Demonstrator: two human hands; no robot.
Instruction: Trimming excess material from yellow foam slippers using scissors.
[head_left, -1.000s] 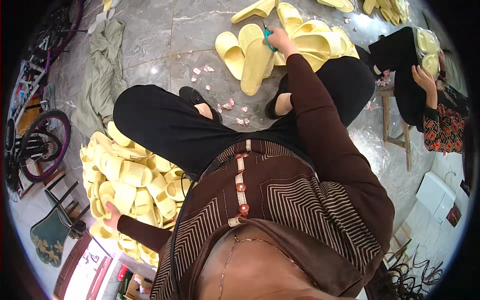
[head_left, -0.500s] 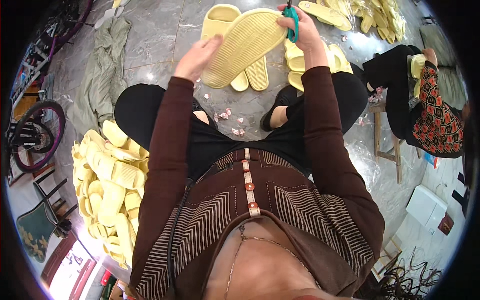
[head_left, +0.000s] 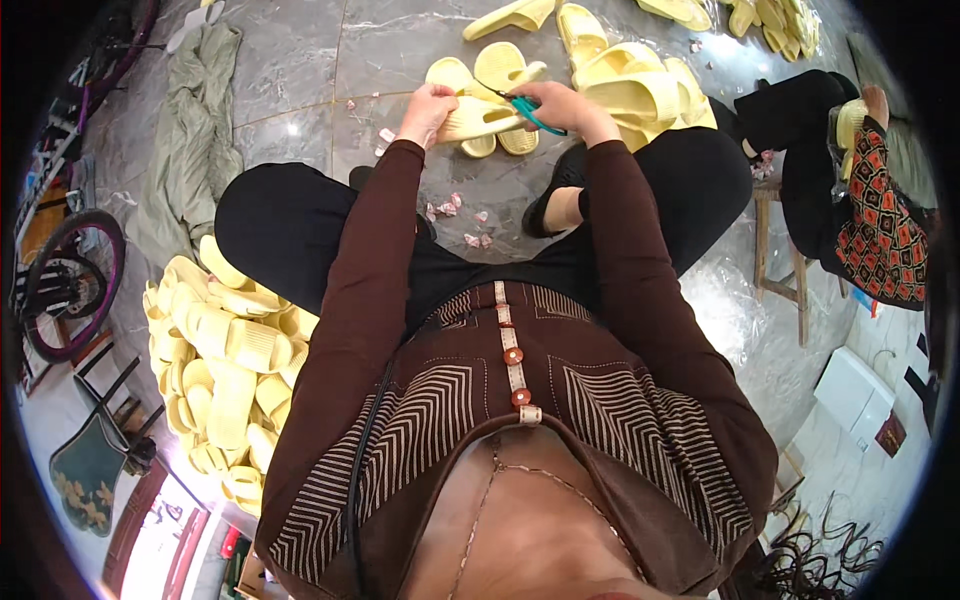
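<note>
A pale yellow slipper is held edge-on in front of my knees. My left hand grips its left end. My right hand holds green-handled scissors whose blades touch the slipper's right end. Small pinkish scraps lie on the grey floor below my hands.
A heap of yellow slippers lies by my left side; more slippers are spread ahead. A green cloth lies at the left, a bicycle wheel beyond it. Another person sits on a wooden stool at the right.
My left hand came up from the heap at my side and took hold of the slipper. The slipper turned from flat sole-up to edge-on, with the scissors now at its end.
</note>
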